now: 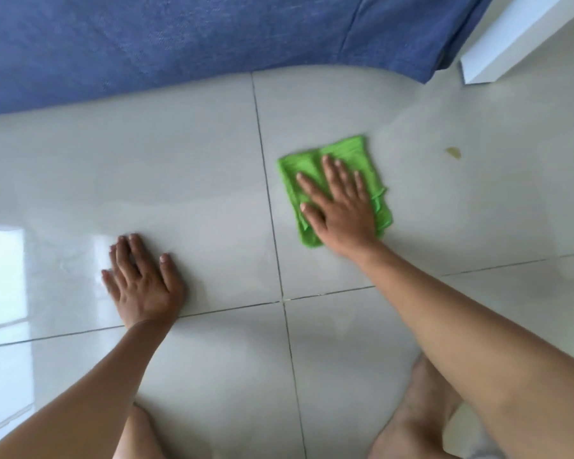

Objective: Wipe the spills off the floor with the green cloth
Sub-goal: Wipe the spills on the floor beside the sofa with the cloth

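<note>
The right hand (340, 207) lies flat and open on the green cloth (335, 190), fingers spread, pressing it to the floor (196, 167) rather than gripping it; the folded cloth shows around the hand on all sides, on the tile just right of a grout line. The left hand (143, 283) is also open and holds nothing, its palm planted on the bare tile well to the left of the cloth and nearer the person, seemingly as a brace while they kneel. Ahead and to the right of the right hand, clear of the cloth's edge, a small yellowish spill (453, 152) sits on the tile untouched, so the job is evidently not finished. A faint dull streak runs from near that spot toward the cloth, which may be a damp film, though the glare makes this hard to judge. The tiles between and beneath the hands look glossy with no obvious marks, so that part is probably done. What seems left is to slide the cloth forward and right over the yellowish spot. A blue fabric (179, 41) hangs beyond both hands, and a white furniture edge (511, 41) sits far right.
</note>
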The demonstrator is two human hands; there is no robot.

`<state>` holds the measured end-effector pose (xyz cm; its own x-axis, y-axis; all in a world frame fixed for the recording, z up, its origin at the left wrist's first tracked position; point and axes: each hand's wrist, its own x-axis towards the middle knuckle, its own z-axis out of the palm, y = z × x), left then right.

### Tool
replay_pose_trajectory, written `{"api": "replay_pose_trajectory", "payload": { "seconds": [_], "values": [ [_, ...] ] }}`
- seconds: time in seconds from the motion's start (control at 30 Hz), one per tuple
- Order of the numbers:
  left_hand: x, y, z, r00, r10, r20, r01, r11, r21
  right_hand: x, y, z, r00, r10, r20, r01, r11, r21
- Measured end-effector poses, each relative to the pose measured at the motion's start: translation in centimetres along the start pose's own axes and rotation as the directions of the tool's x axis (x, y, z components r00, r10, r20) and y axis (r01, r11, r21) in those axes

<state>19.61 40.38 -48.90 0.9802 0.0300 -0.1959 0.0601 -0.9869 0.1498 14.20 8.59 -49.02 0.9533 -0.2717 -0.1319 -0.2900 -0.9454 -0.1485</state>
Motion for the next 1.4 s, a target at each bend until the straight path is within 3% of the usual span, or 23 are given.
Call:
{"api": "replay_pose_trajectory", "payload": {
  "seconds": [0.1, 0.17, 0.27, 0.33, 0.43, 0.53, 0.6, 0.67, 0.77, 0.83, 0.87, 0.93, 1.03, 1.2, 1.27, 1.33, 1.4],
  "values": [
    [-1.0, 0.1, -0.1, 0.998, -0.061, -0.008, 0.061, 0.998, -0.001, -4.0, 4.1, 0.3, 0.964, -0.26, 0.051, 0.263, 0.96, -0.092],
    [-2.2, 0.0, 0.1, 0.997, -0.076, 0.033, 0.076, 0.997, -0.001, -5.3, 8.2, -0.1, 0.968, -0.243, 0.061, 0.248, 0.962, -0.114],
    [-3.1, -0.5, 0.6, 0.996, -0.061, 0.066, 0.061, 0.998, -0.004, -5.0, 12.7, -1.1, 0.999, 0.029, 0.038, -0.025, 0.995, -0.101],
    [-3.6, -0.3, 0.6, 0.997, 0.008, 0.071, -0.009, 1.0, 0.018, -3.6, 13.8, -1.6, 0.967, 0.254, -0.005, -0.254, 0.966, -0.055],
    [-4.2, 1.8, 0.4, 0.957, 0.263, 0.124, -0.272, 0.961, 0.057, 0.0, 13.4, -1.8, 0.844, 0.535, -0.031, -0.532, 0.844, 0.067],
    [-4.3, 6.1, 0.5, 0.837, 0.516, 0.181, -0.533, 0.844, 0.061, 3.4, 11.4, -1.9, 0.769, 0.639, 0.009, -0.633, 0.76, 0.146],
    [-4.1, 9.2, 0.9, 0.79, 0.582, 0.191, -0.6, 0.798, 0.052, 4.5, 9.4, -1.8, 0.799, 0.601, -0.006, -0.595, 0.791, 0.143],
    [-3.7, 11.6, 1.2, 0.777, 0.594, 0.206, -0.613, 0.789, 0.037, 4.2, 7.6, -1.6, 0.887, 0.46, -0.033, -0.457, 0.886, 0.076],
    [-3.2, 13.2, 1.5, 0.763, 0.609, 0.217, -0.632, 0.773, 0.056, 1.2, 7.8, -1.6, 0.999, 0.039, -0.007, -0.04, 0.998, -0.044],
    [-3.1, 13.3, 1.4, 0.758, 0.617, 0.212, -0.641, 0.765, 0.066, -1.5, 10.7, -1.8, 0.974, -0.21, 0.082, 0.219, 0.967, -0.133],
    [-3.0, 13.2, 1.5, 0.756, 0.619, 0.211, -0.644, 0.762, 0.07, -2.6, 12.5, -2.0, 0.959, -0.255, 0.127, 0.274, 0.946, -0.174],
    [-3.0, 13.1, 1.6, 0.753, 0.621, 0.216, -0.648, 0.757, 0.085, -4.1, 15.8, -2.5, 0.972, -0.171, 0.161, 0.204, 0.954, -0.219],
    [-3.2, 13.3, 1.8, 0.756, 0.621, 0.208, -0.647, 0.757, 0.091, -3.8, 19.0, -3.4, 0.98, 0.142, 0.137, -0.114, 0.975, -0.191],
    [-3.5, 13.6, 2.1, 0.763, 0.62, 0.183, -0.641, 0.763, 0.087, 2.9, 16.2, -3.7, 0.822, 0.562, 0.094, -0.566, 0.824, 0.021],
    [-3.5, 13.5, 2.1, 0.765, 0.62, 0.177, -0.64, 0.763, 0.093, 6.0, 12.3, -3.4, 0.793, 0.601, 0.099, -0.608, 0.788, 0.094],
    [-3.3, 13.3, 2.0, 0.763, 0.621, 0.182, -0.642, 0.76, 0.1, 8.1, 7.5, -2.9, 0.853, 0.513, 0.098, -0.522, 0.846, 0.111],
    [-3.0, 13.2, 1.7, 0.754, 0.626, 0.198, -0.65, 0.755, 0.089, 8.3, 2.6, -2.1, 0.939, 0.333, 0.091, -0.34, 0.938, 0.072]
  ]
}}
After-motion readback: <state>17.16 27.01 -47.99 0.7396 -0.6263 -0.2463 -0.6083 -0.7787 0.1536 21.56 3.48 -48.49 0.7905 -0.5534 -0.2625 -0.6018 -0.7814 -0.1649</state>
